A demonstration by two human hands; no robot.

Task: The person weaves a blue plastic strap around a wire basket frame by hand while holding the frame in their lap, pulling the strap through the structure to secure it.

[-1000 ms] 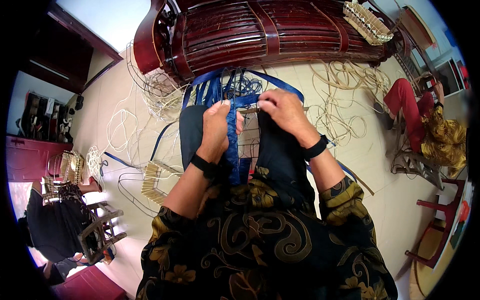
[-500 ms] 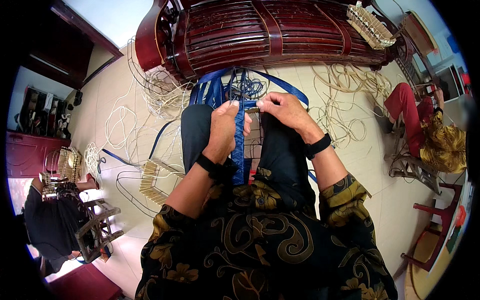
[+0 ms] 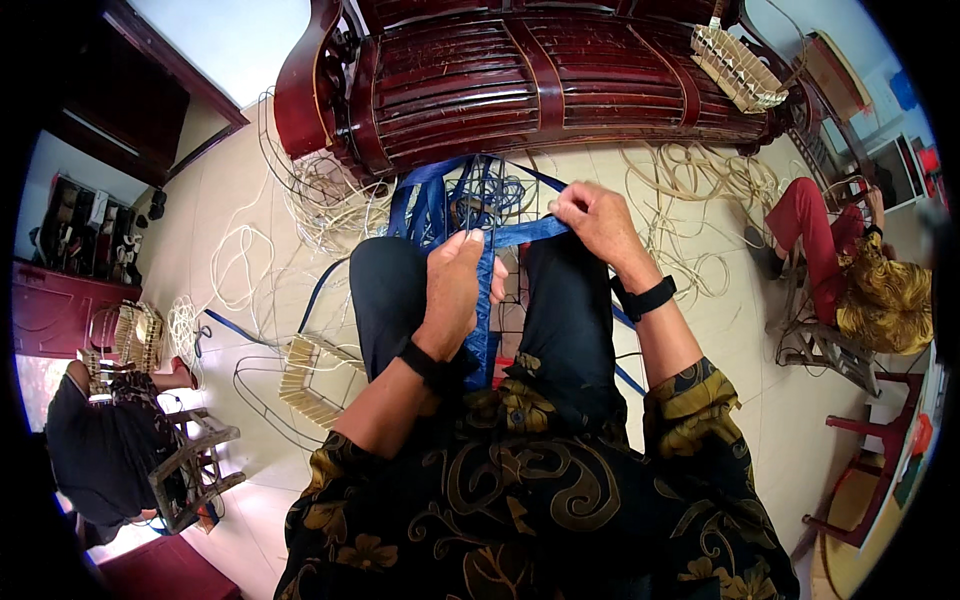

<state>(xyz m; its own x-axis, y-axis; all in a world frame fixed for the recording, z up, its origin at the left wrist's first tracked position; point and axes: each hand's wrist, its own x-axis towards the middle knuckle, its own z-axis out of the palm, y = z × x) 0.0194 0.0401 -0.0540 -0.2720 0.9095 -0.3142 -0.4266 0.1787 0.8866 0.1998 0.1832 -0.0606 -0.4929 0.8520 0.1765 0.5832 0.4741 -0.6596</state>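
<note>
Between my knees stands a dark wire frame (image 3: 512, 283), one edge of it wrapped in blue strapping (image 3: 482, 355). My left hand (image 3: 453, 285) is closed around the wrapped edge, its thumb on top near the upper end. From that thumb a flat blue strap (image 3: 530, 232) runs tight to the right. My right hand (image 3: 603, 228) pinches the strap's other part between thumb and fingers, above my right knee. More loops of blue strap (image 3: 425, 200) hang beyond my left hand, at the frame's far end.
A dark red wooden bench (image 3: 450, 90) spans the far side, with a pale basket (image 3: 738, 70) on it. Pale cord coils (image 3: 320, 215) lie on the tiled floor. A partly wrapped frame (image 3: 305, 390) is left of my knee. Seated people (image 3: 110, 450) are at both sides.
My right hand has moved right and away from my left hand, drawing the blue strap out straight. My left hand keeps its grip on the wrapped edge.
</note>
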